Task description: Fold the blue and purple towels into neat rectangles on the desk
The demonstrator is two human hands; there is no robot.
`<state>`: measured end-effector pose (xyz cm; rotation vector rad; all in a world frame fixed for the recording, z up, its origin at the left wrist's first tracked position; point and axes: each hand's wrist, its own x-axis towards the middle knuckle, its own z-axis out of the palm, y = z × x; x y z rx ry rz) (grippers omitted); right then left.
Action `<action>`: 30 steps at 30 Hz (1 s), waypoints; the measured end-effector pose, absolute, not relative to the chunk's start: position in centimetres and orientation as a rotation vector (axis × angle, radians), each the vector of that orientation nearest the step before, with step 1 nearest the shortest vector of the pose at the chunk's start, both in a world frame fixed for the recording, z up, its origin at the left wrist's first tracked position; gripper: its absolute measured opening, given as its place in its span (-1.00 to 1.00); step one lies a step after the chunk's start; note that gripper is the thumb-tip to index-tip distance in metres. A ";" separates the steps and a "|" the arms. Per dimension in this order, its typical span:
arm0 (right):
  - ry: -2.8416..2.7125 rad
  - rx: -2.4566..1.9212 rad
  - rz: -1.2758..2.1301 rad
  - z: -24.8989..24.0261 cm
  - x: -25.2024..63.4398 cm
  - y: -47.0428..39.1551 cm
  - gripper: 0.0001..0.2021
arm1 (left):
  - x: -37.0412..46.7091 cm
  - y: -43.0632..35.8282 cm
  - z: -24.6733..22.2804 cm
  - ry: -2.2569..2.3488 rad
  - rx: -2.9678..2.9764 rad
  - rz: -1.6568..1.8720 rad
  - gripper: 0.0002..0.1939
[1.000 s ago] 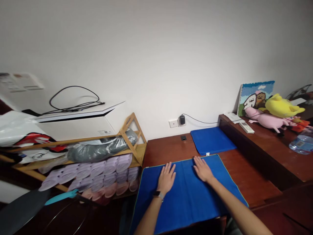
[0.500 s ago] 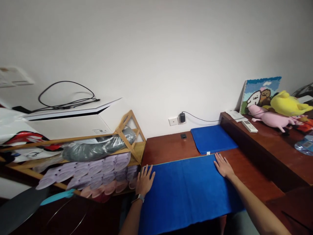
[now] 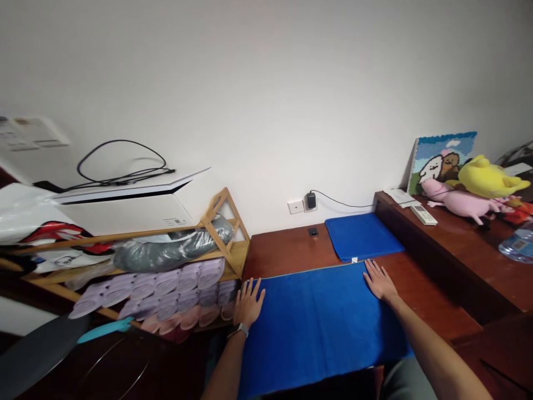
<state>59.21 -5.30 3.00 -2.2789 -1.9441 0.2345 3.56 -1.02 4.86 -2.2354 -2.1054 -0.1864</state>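
Blue cloth [image 3: 316, 328] has far corners hidden beneath left hand [image 3: 249, 306] and right hand [image 3: 380, 282]; fingers spread.

The cloth [image 3: 320, 322] is plain bright blue, roughly rectangular, with a thin, paler greenish trim visible along its far edge. It lies unfolded in a single flat spread on the desk [image 3: 283, 251], its surface mostly smooth, with faint creases running front to back near its middle. It reaches the desk's left side and front, stopping short of the desk's back and right side.
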 end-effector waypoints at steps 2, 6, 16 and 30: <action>-1.940 -2.277 0.230 3.0 59.2 -5.3 -0.30 | 3.5 -1.0 4.8 -2.111 -2.236 -0.195 -0.37; -1.934 -2.272 0.230 2.9 59.2 -5.2 -0.31 | 3.5 -1.0 4.7 -2.112 -2.231 -0.197 -0.37; -1.890 -2.264 0.343 3.3 59.5 -4.8 -0.33 | 3.6 -0.8 5.2 -2.138 -2.221 -0.155 -0.38; -1.435 -2.210 0.290 4.1 63.4 -4.2 -0.48 | 35.8 -10.8 10.8 -1.227 -2.975 -0.502 -0.62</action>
